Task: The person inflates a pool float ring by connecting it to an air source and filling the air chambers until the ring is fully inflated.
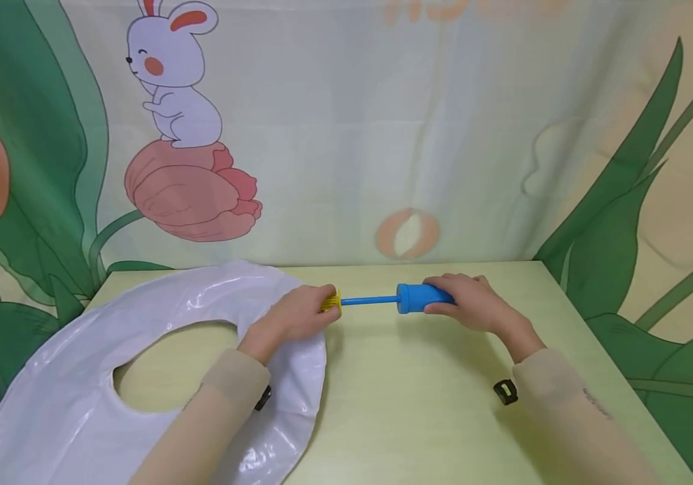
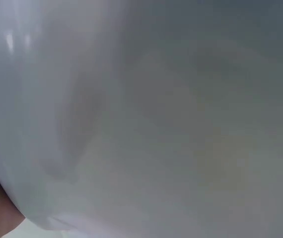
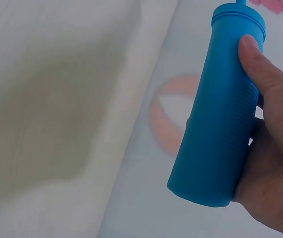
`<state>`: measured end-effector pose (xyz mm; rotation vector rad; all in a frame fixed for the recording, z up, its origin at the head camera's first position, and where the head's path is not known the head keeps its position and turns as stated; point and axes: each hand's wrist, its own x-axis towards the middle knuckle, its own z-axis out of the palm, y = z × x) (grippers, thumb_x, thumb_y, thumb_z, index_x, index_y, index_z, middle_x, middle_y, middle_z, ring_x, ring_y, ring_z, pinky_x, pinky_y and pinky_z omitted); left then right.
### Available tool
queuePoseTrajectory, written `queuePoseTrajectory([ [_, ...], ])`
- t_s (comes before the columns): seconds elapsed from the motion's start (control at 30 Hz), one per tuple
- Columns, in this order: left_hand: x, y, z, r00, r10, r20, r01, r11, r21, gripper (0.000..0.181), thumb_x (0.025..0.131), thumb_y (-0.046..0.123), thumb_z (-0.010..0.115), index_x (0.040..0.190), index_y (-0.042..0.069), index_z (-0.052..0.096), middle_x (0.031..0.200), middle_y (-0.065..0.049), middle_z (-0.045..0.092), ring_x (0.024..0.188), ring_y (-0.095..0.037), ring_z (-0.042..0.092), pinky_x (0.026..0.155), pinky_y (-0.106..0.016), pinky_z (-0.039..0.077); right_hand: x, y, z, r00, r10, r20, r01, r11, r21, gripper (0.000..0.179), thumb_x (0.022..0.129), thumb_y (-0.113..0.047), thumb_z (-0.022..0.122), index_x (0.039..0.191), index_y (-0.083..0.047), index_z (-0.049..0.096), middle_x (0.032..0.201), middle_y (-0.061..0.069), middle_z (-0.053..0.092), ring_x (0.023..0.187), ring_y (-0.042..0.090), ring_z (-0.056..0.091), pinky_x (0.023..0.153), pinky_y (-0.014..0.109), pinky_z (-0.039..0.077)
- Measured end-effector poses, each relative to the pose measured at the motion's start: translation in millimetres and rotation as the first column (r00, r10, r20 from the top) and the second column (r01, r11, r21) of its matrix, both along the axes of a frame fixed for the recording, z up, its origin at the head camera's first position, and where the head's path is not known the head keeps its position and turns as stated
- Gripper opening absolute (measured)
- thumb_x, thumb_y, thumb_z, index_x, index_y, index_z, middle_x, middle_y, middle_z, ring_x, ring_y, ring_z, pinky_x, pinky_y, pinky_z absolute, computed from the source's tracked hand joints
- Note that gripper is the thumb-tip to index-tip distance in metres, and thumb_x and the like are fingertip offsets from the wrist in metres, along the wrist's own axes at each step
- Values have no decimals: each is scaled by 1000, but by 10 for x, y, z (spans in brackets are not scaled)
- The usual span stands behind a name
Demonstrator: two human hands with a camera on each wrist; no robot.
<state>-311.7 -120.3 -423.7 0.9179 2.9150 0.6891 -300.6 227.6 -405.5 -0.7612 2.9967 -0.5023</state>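
Observation:
A hand pump with a blue barrel (image 1: pixel 414 298) is held level above the table, its thin blue rod (image 1: pixel 370 300) drawn out to the left. My right hand (image 1: pixel 470 303) grips the barrel; in the right wrist view the thumb (image 3: pixel 256 62) lies along its side. The yellow ribbed end (image 1: pixel 333 302) of the pump sits between the fingers of my left hand (image 1: pixel 299 313), which partly hide it. Under the left forearm spreads a large, glossy white swim ring (image 1: pixel 49 384), creased and soft-looking. Its pale surface (image 2: pixel 156 124) fills most of the left wrist view.
The pale yellow-green table (image 1: pixel 419 411) runs back to a printed curtain (image 1: pixel 322 135) with a rabbit and flowers. Small black buckles (image 1: pixel 506 391) show beside the sleeves.

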Motion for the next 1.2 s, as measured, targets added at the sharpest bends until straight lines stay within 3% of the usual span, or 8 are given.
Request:
queuePoseTrajectory([
  [0.23,12,152,-1,1000,9,21,-8,998,-60,20,92,27,54,103,10,60,74,0,53,69,-19,52,65,-34,40,41,-455,-111,1000,28,3,-28,999,45,63,99,-47,67,148,-9,53,135,15,62,117,35,59,92,59,39],
  [0.4,36,183,-34,999,20,34,-18,999,-43,26,94,27,57,111,7,62,81,-1,58,73,-19,55,67,-35,45,31,-749,-92,998,56,-10,-55,995,80,62,100,-51,63,147,-11,54,131,12,63,110,31,61,88,56,40],
  [0.53,53,150,-55,997,42,58,-41,999,-17,30,94,29,56,113,8,63,83,-1,59,75,-20,56,69,-36,45,39,-808,-51,998,53,22,-55,995,83,61,100,-51,62,147,-12,54,131,10,64,110,28,61,89,54,40],
  [0.67,45,77,-68,996,28,80,-28,1000,-7,31,93,31,55,115,10,64,80,-1,58,75,-20,55,70,-36,43,54,-696,-12,995,44,88,-50,997,60,62,100,-51,62,148,-12,54,134,9,63,114,28,60,93,55,41],
  [0.87,5,-102,-92,998,-7,64,7,1000,-5,23,92,28,54,110,15,60,69,1,52,68,-18,52,68,-35,41,1,-362,16,987,63,150,-62,998,-11,59,100,-48,64,145,-11,56,130,6,64,111,27,59,94,50,47],
  [1.0,-19,-189,-86,998,-18,61,18,1000,6,25,93,28,53,114,15,59,65,1,50,64,-17,51,68,-35,42,-21,-129,36,979,41,201,-28,997,-67,60,99,-49,66,144,-11,57,130,7,63,110,29,57,93,49,48],
  [1.2,-46,-232,-43,999,-8,53,9,1000,-10,26,93,29,52,112,12,59,71,1,53,69,-18,52,70,-35,42,-43,123,37,975,-4,224,28,994,-107,62,99,-44,68,147,-7,54,135,12,61,113,31,55,97,51,46],
])
